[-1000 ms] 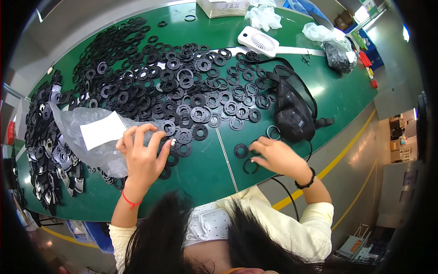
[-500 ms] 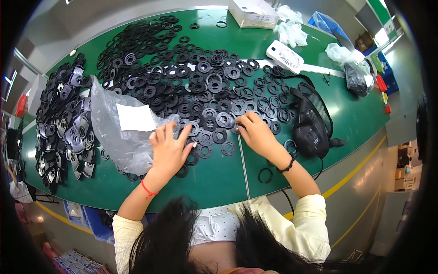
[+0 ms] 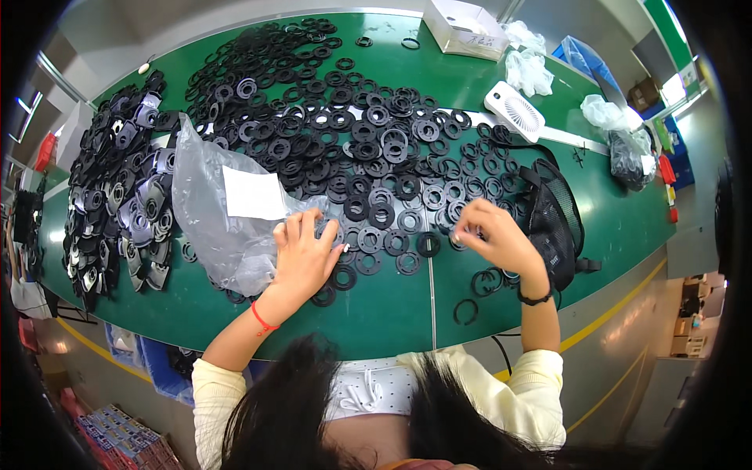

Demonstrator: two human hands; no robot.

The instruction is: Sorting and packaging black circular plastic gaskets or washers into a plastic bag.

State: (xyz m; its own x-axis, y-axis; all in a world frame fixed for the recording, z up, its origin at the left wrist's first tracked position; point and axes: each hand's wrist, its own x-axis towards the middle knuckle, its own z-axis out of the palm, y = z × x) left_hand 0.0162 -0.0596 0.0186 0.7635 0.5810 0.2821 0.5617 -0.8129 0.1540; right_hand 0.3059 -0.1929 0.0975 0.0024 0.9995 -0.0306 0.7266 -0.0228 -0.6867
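Many flat black rings (image 3: 381, 215) lie in a wide heap across the middle of the green table. My left hand (image 3: 307, 249) rests at the heap's near edge, fingers spread, its fingertips on rings beside a clear plastic bag (image 3: 204, 204). A white paper label (image 3: 254, 193) lies on that bag. My right hand (image 3: 501, 239) is over the heap's right end, thumb and fingers pinched together. Something small and dark shows at its fingertips, too unclear to name. Left of those fingertips, a darker ring (image 3: 428, 244) lies near the table seam. A thin open ring (image 3: 465, 312) lies nearer me.
A pile of dark, shiny moulded parts (image 3: 129, 200) covers the table's left end. On the right are a black mesh bag (image 3: 558, 219) with a strap and a white fan (image 3: 515, 111). A white box (image 3: 466, 30) and crumpled plastic bags (image 3: 529, 72) stand at the back.
My right hand has moved right, away from the middle of the heap. The dark ring now shows by the seam. My left hand stays beside the plastic bag; the whole view has shifted slightly.
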